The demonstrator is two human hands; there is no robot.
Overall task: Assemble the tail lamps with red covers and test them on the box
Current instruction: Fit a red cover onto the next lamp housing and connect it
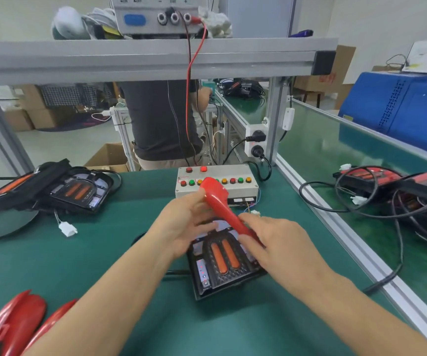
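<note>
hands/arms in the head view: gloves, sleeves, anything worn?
Nothing worn that shows. The left hand and right hand have no gloves, and no rings are visible. Both forearms are uncovered to the frame edge: no sleeves, watch, wrist strap or markings in view.

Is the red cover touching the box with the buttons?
Cannot tell. In the head view the red cover, held by both hands, overlaps the box, but no contact or gap shows plainly.
</note>
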